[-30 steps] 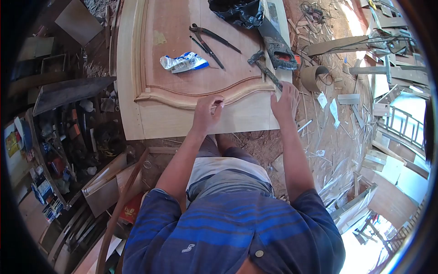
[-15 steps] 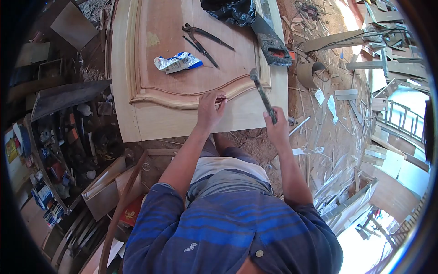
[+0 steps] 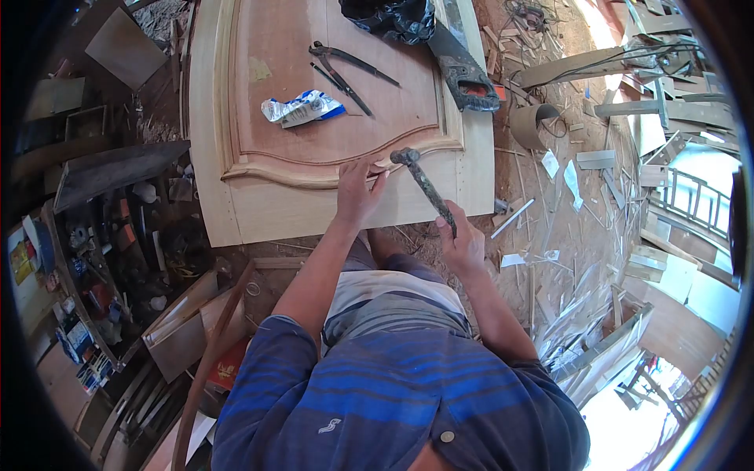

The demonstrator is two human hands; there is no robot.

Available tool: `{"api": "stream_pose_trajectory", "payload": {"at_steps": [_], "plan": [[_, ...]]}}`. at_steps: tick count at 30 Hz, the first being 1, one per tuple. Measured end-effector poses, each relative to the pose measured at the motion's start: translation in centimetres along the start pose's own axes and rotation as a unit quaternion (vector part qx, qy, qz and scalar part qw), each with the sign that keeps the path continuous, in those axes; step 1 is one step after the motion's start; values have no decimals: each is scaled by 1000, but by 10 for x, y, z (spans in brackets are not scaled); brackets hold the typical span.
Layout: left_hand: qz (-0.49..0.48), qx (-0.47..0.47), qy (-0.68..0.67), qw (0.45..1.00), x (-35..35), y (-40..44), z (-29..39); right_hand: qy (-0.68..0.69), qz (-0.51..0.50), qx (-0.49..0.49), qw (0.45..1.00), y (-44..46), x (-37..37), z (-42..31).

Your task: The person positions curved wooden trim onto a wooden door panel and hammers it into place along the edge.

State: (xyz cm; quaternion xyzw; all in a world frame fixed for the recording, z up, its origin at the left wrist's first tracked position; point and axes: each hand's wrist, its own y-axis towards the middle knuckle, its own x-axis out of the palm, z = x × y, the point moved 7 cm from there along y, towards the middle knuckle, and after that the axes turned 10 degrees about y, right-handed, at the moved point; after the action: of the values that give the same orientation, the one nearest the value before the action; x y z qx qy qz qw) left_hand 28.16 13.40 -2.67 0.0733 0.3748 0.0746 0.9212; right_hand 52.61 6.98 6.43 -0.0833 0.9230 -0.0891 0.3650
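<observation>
A carved wooden panel [image 3: 267, 216] lies in front of me, with a curved moulding [image 3: 275, 174] along its near side. On that moulding rests my left hand [image 3: 360, 192], its fingers pinched together; whatever is between them is too small to make out. My right hand [image 3: 463, 242] is wrapped round the handle of a hammer [image 3: 428, 191]. The hammer's head is just right of my left fingertips, above the moulding. Farther up the panel lie pincers [image 3: 345, 78] and a crumpled white and blue packet [image 3: 302, 108].
A handsaw [image 3: 465, 77] and a black plastic bag [image 3: 389, 17] lie at the panel's far right. Wood scraps and offcuts litter the floor [image 3: 542, 228] on the right. A dark shelf [image 3: 86, 282] cluttered with items stands at left.
My right hand has swung the hammer left and slightly down, bringing its head close to my left fingers. My left hand stays at the same spot on the moulding.
</observation>
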Motion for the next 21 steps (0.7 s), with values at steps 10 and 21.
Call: {"api": "stream_pose_trajectory", "payload": {"at_steps": [10,21], "plan": [[18,21,12,1000,4,-2,0,-27,15,-56,998,-5,6,-5],[22,54,28,998,0,-4,6,-62,31,-75,995,-7,10,-4]]}}
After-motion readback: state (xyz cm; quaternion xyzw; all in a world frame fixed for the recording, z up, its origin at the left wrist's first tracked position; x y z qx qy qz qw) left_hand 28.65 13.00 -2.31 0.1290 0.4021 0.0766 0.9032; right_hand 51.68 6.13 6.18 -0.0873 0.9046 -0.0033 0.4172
